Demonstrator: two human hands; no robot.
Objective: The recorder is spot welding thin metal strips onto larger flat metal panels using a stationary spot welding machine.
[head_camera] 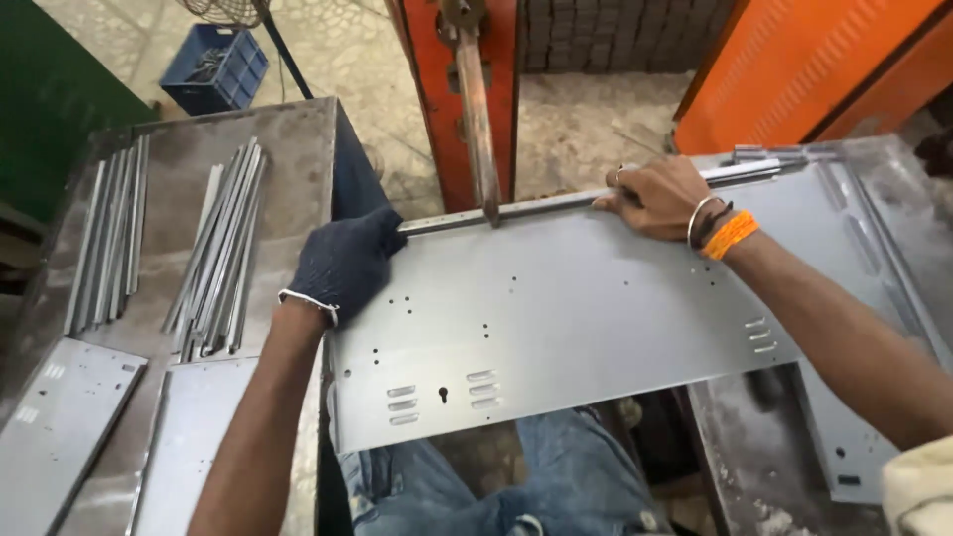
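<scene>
- The panel [596, 318] is a flat grey sheet of metal, oblong, smooth and matt, punched with small holes, louvre slots and a keyhole; its far edge carries a narrow strip [556, 203].
- Its long axis runs left to right, rising slightly to the right, across the gap over the person's jeans [556, 476].
- The left hand [342, 263], in a dark knit glove, is closed over the panel's far left corner.
- The right hand [660, 197], bare, presses fingers down on the strip at the far edge.
- A rusty electrode arm [476, 109] meets that edge between the hands.
- Metal strips [218, 248] lie on the left table [288, 129].
</scene>
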